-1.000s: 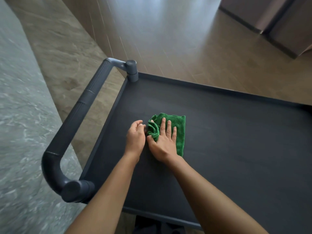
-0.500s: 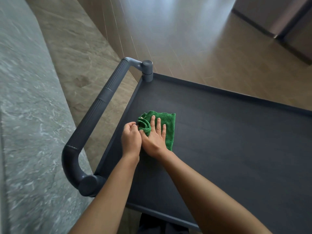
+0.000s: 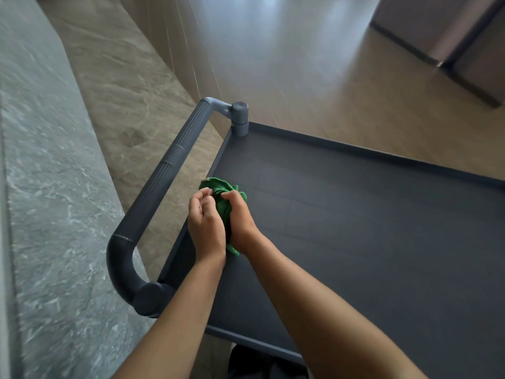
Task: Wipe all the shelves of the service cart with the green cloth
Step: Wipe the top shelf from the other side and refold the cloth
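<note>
left of the ribbed, rounded dark grey handle (image 3: 164, 170) runs a grey marbled ledge (image 3: 49, 187). just right of the handle, the left hand (image 3: 205, 222) has curled fingers, tips at the bunched, fuzzy green cloth (image 3: 220, 187); if they grip it i cannot tell. the right hand (image 3: 241, 217) closes its fingers around the cloth, over the flat matte top shelf (image 3: 355, 228).

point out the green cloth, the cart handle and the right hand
green cloth (image 3: 221, 187), head view, on the bunched part above the fingers
cart handle (image 3: 157, 187), head view, on the ribbed bar near its middle
right hand (image 3: 241, 217), head view, on the back of the hand
</note>
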Demonstrator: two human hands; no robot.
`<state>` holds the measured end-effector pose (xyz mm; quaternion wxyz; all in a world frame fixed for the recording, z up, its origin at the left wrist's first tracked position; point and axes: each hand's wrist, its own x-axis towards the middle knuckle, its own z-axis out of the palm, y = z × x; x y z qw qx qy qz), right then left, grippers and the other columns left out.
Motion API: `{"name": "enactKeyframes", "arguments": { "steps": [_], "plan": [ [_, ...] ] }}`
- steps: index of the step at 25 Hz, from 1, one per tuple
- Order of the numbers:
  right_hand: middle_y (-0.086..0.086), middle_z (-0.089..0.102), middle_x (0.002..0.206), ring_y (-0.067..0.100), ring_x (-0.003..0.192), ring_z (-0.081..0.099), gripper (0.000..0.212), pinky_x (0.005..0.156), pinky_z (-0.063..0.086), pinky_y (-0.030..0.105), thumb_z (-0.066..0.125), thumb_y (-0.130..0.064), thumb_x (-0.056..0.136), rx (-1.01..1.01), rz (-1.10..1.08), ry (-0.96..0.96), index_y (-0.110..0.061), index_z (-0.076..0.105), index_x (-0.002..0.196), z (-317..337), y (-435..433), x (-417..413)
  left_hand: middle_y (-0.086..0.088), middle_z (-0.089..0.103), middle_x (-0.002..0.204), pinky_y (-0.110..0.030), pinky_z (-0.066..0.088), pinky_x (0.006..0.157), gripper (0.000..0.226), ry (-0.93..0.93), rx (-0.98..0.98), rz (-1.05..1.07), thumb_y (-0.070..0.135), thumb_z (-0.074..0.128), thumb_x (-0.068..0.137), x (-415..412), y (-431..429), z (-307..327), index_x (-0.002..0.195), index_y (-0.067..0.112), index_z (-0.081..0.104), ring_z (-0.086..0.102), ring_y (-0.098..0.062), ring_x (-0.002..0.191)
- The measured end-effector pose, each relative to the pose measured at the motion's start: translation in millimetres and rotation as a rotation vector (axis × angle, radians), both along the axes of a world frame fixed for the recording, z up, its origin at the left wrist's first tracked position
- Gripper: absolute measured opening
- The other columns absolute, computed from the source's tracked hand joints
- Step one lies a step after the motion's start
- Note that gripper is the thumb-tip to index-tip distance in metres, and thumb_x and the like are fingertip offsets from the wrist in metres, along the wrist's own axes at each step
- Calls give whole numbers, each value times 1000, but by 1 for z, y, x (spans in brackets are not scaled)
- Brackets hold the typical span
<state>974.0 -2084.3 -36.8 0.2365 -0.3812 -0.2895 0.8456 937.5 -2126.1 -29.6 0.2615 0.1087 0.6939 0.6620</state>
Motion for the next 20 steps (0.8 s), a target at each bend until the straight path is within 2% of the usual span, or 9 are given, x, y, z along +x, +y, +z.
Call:
{"name": "enactKeyframes", "arguments": {
  "steps": [3, 6, 9, 14, 17, 20],
  "plan": [
    [6, 70, 80, 17, 74, 66, 33, 72, 52, 26, 39, -29, 89, -109, -140, 118, -10, 67, 89, 5, 8, 20, 0, 64, 113, -21, 48, 91, 25, 48, 53, -104, 5, 46, 94, 13, 5, 6, 112, 14, 61, 60, -7, 106],
    [10, 68, 91, 21, 82, 65, 37, 80, 50, 29, 38, -29, 87, -135, -242, 203, -6, 65, 98, 15, 13, 48, -1, 65, 108, -22, 48, 92, 30, 95, 82, -184, -4, 48, 89, 35, 13, 14, 108, 15, 60, 61, -7, 103],
    [12, 67, 93, 23, 86, 64, 38, 85, 48, 31, 38, -29, 87, -118, -297, 239, -4, 64, 100, 22, 15, 82, 1, 65, 104, -25, 48, 92, 32, 86, 92, -244, -8, 49, 85, 66, 20, 19, 106, 15, 60, 62, -9, 101],
    [15, 65, 100, 27, 92, 62, 43, 94, 45, 36, 40, -31, 85, -90, -367, 224, -2, 61, 110, 25, 16, 167, -3, 65, 103, -33, 50, 94, 31, 113, 68, -321, -8, 50, 83, 146, 26, 28, 101, 16, 60, 62, -15, 101],
    [17, 65, 104, 28, 95, 62, 46, 92, 46, 35, 39, -31, 85, -63, -416, 199, -1, 62, 112, 27, 15, 229, -6, 65, 105, -39, 50, 94, 30, 112, 50, -344, -6, 51, 82, 207, 25, 32, 100, 15, 60, 62, -18, 101],
    [22, 59, 117, 32, 105, 58, 54, 101, 42, 39, 38, -30, 86, -37, -470, 170, 4, 56, 124, 26, 15, 305, -12, 64, 108, -44, 49, 94, 28, 101, 35, -396, -7, 51, 81, 281, 24, 33, 100, 12, 60, 61, -22, 101]
  ]
}}
